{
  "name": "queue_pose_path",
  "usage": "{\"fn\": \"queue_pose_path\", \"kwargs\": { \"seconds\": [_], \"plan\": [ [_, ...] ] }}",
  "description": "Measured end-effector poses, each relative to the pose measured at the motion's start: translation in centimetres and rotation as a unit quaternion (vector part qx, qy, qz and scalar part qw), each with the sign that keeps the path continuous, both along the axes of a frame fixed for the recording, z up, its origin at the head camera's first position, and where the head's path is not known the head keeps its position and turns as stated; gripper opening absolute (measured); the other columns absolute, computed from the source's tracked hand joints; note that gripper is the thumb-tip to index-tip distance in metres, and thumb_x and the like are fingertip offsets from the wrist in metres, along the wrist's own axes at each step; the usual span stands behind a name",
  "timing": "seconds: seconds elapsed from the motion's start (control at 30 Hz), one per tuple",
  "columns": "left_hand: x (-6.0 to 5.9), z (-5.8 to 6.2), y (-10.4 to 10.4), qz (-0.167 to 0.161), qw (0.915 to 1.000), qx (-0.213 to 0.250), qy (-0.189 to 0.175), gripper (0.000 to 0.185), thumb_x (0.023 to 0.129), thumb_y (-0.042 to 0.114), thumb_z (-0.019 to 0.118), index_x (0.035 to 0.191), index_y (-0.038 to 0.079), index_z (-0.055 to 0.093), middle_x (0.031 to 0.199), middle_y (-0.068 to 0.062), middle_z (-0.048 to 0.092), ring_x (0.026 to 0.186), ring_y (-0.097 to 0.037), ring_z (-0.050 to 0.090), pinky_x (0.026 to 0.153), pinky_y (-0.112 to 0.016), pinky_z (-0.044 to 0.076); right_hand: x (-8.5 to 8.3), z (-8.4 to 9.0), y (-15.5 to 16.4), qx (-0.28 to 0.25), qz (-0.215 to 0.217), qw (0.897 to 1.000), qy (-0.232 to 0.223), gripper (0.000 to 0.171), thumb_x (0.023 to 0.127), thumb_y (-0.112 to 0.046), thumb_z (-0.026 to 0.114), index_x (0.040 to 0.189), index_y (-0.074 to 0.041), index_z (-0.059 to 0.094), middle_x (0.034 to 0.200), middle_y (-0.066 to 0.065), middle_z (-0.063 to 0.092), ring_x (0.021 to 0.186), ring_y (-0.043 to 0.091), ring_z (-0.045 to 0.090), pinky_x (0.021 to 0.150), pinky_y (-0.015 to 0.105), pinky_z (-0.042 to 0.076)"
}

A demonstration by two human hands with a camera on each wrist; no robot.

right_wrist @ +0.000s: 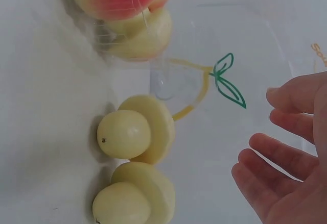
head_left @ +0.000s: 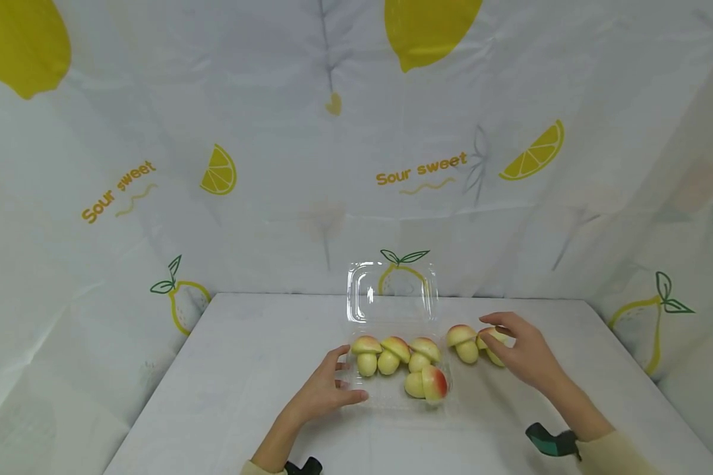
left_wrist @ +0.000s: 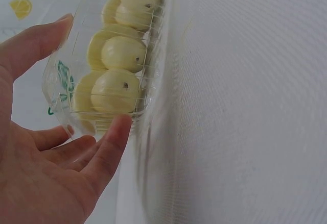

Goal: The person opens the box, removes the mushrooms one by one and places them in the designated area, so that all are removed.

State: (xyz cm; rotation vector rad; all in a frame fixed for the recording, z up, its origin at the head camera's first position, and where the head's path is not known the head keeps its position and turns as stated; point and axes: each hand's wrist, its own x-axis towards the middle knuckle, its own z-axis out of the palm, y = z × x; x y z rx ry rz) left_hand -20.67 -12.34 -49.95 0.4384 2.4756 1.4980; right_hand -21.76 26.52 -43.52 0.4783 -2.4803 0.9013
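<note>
**Left hand steadied the clear box while the right hovered at the loose mushrooms**

The left hand (head_left: 327, 390) lay at the near left corner of the clear plastic box (head_left: 392, 386), thumb along its front edge and fingers up its side wall, lightly curled round the corner; the left wrist view showed the thumb (left_wrist: 110, 147) pressed to the ribbed wall. That hold looked meant to stop the light box sliding on the smooth tablecloth (head_left: 226, 369). The box's lid (head_left: 392, 290) stood open and upright at the back, leaving the tray free from above.

The right hand (head_left: 525, 353) hung over the two loose mushrooms (head_left: 478, 343) just right of the box, fingers relaxed and slightly bent; the right wrist view showed its fingers (right_wrist: 286, 157) apart from the pair, grasping nothing. Whether a fingertip touched the nearer one, the head view did not settle.

Inside the tray three mushrooms (head_left: 395, 353) stood in a row along the back, and a fourth, red-capped mushroom (head_left: 428, 384) lay on its side in front, at the right.
</note>
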Motion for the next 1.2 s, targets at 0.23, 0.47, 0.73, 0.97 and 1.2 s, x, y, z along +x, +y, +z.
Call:
{"fn": "queue_pose_path", "kwargs": {
  "seconds": [0.23, 0.47, 0.73, 0.97, 1.2],
  "plan": [
    [0.0, 0.1, 0.1, 0.001, 1.0000, -0.001, -0.003, 0.097, 0.083, 0.032, 0.085, 0.157, 0.006, 0.028, 0.147, -0.025, 0.045, 0.111, -0.037, 0.063, 0.089, -0.051, 0.054, 0.4, 0.3, -1.3, 0.006, 0.006, 1.000, 0.005, 0.028, 0.086, -0.003, 0.078, 0.114, -0.001, 0.071, 0.110, 0.010, 0.070, 0.096, 0.030, 0.066, 0.083, 0.037, 0.056],
    [0.0, 0.0, 0.0, 0.001, 1.0000, -0.003, -0.002, 0.097, 0.083, 0.032, 0.085, 0.157, 0.006, 0.028, 0.147, -0.025, 0.045, 0.111, -0.038, 0.063, 0.089, -0.051, 0.054, 0.7, 0.4, -2.9, 0.009, 0.045, 0.999, -0.004, 0.027, 0.086, -0.002, 0.079, 0.112, -0.006, 0.072, 0.111, 0.006, 0.071, 0.100, 0.026, 0.065, 0.084, 0.032, 0.057],
    [0.0, 0.1, 0.1, 0.000, 1.0000, 0.000, 0.000, 0.097, 0.083, 0.032, 0.085, 0.156, 0.006, 0.029, 0.148, -0.024, 0.044, 0.112, -0.038, 0.062, 0.089, -0.050, 0.054, 1.0, -0.1, -4.2, 0.008, 0.082, 0.996, -0.031, 0.026, 0.087, -0.006, 0.079, 0.112, -0.008, 0.072, 0.112, 0.002, 0.070, 0.100, 0.019, 0.065, 0.084, 0.044, 0.058],
    [-0.1, 0.0, 0.0, 0.000, 1.0000, 0.002, -0.003, 0.097, 0.083, 0.033, 0.085, 0.157, 0.006, 0.029, 0.150, -0.023, 0.043, 0.113, -0.038, 0.062, 0.090, -0.050, 0.054, 1.5, -1.1, -5.1, 0.017, 0.121, 0.992, -0.040, 0.026, 0.087, -0.011, 0.081, 0.111, -0.006, 0.072, 0.107, -0.005, 0.066, 0.094, 0.014, 0.063, 0.082, 0.042, 0.059],
    [0.0, 0.1, 0.0, 0.000, 1.0000, 0.003, -0.005, 0.097, 0.083, 0.033, 0.085, 0.157, 0.007, 0.028, 0.149, -0.023, 0.043, 0.114, -0.039, 0.061, 0.090, -0.050, 0.054, 1.9, -1.6, -6.0, 0.053, 0.112, 0.989, -0.080, 0.024, 0.092, -0.024, 0.077, 0.110, -0.007, 0.072, 0.101, -0.001, 0.070, 0.091, 0.021, 0.065, 0.080, 0.039, 0.056]
  ]
}}
